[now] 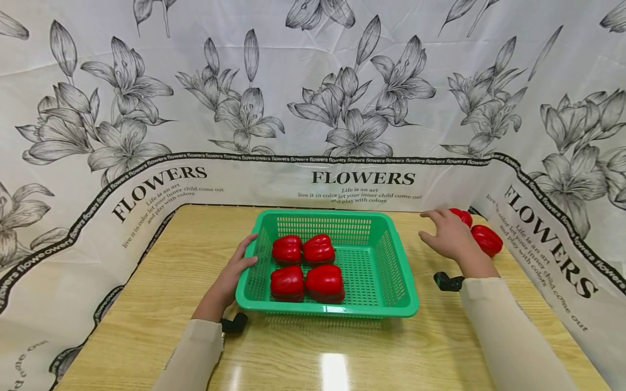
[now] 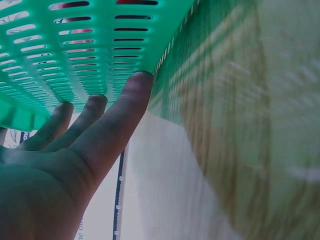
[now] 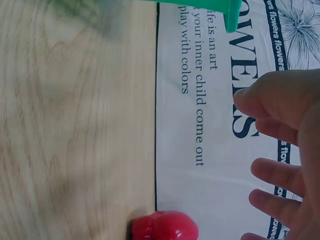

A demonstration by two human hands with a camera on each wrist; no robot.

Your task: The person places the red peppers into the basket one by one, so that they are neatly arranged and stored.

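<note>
A green plastic basket (image 1: 337,309) with slotted walls is in the middle of the head view. Several red bell peppers (image 1: 325,283) sit in its left half. My left hand (image 1: 230,274) holds the basket's left rim, thumb over the edge. In the left wrist view, its outstretched fingers (image 2: 112,122) lie against the outer wall. To the right of the basket, my right hand (image 1: 450,234) hovers with parted fingers and nothing in them. Two more peppers are by it: one pepper (image 1: 486,240) beside the wrist, another (image 1: 461,216) partly hidden behind the hand.
The wooden table (image 1: 293,358) meets a white flower-print cloth (image 1: 362,187) at the back and both sides. Black wrist-worn devices show below each hand, one device (image 1: 235,324) at the left and another device (image 1: 449,282) at the right.
</note>
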